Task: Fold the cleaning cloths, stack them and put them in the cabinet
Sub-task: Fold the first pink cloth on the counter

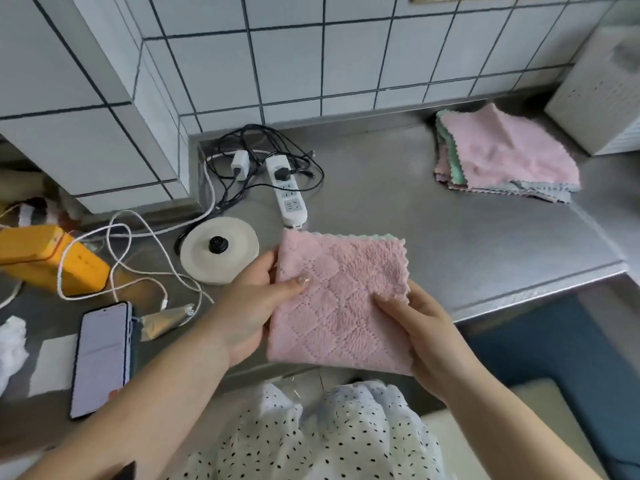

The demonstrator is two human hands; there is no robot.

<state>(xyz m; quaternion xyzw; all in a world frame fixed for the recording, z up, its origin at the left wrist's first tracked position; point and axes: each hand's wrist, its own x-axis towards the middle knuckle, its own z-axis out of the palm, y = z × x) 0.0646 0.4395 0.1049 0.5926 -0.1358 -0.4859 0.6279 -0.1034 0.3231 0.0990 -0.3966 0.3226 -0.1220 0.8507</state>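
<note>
A folded pink cleaning cloth (343, 299) with a quilted pattern and a green edge showing along its top is held above the front of the steel counter (450, 237). My left hand (256, 306) grips its left edge, thumb on top. My right hand (426, 337) grips its right edge, thumb on top and fingers underneath. A stack of cloths (502, 157), pink on top with green and grey layers beneath, lies at the back right of the counter. No cabinet is in view.
A white power strip (289, 188) with tangled black cables lies at the back. A round kettle base (220, 251), white cord, a phone (102, 358), a yellow box (45, 261) and a foil packet (166, 322) crowd the left. A white perforated box (599, 88) stands far right.
</note>
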